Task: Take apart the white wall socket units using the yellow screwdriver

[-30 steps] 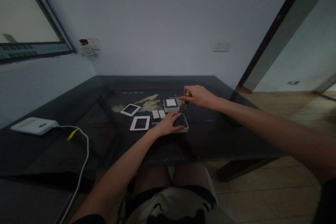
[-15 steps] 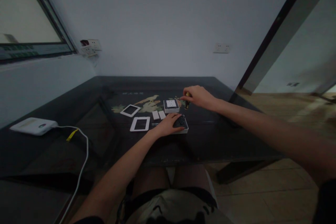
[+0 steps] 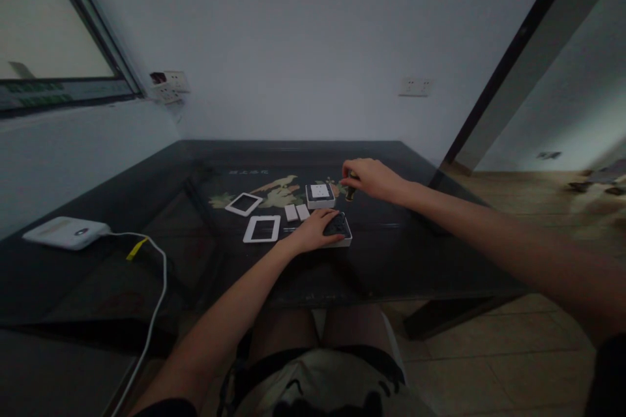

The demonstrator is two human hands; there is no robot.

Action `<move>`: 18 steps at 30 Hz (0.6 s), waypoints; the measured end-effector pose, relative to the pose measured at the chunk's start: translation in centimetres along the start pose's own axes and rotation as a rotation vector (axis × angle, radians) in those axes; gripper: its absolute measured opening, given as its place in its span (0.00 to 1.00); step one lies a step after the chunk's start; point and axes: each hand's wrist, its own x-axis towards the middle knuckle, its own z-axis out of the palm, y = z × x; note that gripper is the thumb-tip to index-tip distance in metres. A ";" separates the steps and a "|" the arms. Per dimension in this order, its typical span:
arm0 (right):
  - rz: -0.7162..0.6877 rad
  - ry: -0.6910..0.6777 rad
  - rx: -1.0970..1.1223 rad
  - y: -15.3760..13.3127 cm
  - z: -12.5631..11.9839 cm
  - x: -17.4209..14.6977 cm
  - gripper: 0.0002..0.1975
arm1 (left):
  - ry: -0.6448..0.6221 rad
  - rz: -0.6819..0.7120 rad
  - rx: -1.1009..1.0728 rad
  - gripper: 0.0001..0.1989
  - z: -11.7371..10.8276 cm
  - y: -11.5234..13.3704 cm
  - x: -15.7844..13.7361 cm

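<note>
Head view: your right hand (image 3: 372, 180) has its fingers closed round a yellowish tool (image 3: 351, 193), tip unclear; your left hand (image 3: 313, 232), fingers part-spread, grips the near white box (image 3: 344, 242) on the worktop (image 3: 401, 264). Risk: slack grip could let the box twist, slipping the tool.

A dark, glossy table (image 3: 391, 267) bears a pale bird-and-plant design (image 3: 278, 198). On its left part lies a white device (image 3: 63, 233) with a white cable (image 3: 162, 264) attached. Near the middle lie two white frames (image 3: 249, 229), one behind the other, two small white plates (image 3: 291, 213) side by side, a white-faced socket unit (image 3: 320, 191), and, nearer the front edge, a dark-topped, white-sided unit (image 3: 345, 242).
</note>
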 end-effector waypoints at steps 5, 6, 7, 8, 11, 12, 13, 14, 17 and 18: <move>-0.091 -0.178 0.194 0.7 -0.8 0.3 0.14 | -0.001 -0.003 -0.012 0.33 -0.1 0.0 -0.1; -0.095 -0.193 0.207 0.6 -0.8 0.3 0.16 | -0.002 -0.003 -0.012 0.34 -0.1 0.0 -0.2; -0.089 -0.181 0.200 0.5 -0.7 0.3 0.16 | -0.002 -0.005 -0.010 0.34 -0.1 0.1 -0.2; -0.075 -0.145 0.172 0.3 -0.6 0.3 0.15 | -0.003 -0.007 -0.008 0.34 -0.1 0.1 -0.2; -0.012 -0.013 0.058 -0.2 0.2 0.2 0.13 | -0.001 -0.002 -0.003 0.34 -0.1 0.2 -0.2; 0.002 0.010 0.045 -0.3 0.4 0.3 0.12 | 0.000 0.000 -0.003 0.34 -0.1 0.2 -0.2; 0.007 0.019 0.055 -0.3 0.5 0.3 0.10 | 0.001 0.001 -0.003 0.34 -0.2 0.2 -0.2; 0.005 0.015 0.085 -0.2 0.5 0.4 0.08 | 0.002 0.002 -0.004 0.34 -0.2 0.2 -0.2; -0.026 -0.097 0.230 0.1 0.1 0.6 0.10 | 0.002 0.005 -0.011 0.34 -0.2 0.2 -0.3; -0.032 -0.139 0.269 0.2 0.0 0.6 0.14 | 0.004 0.009 -0.012 0.34 -0.2 0.2 -0.3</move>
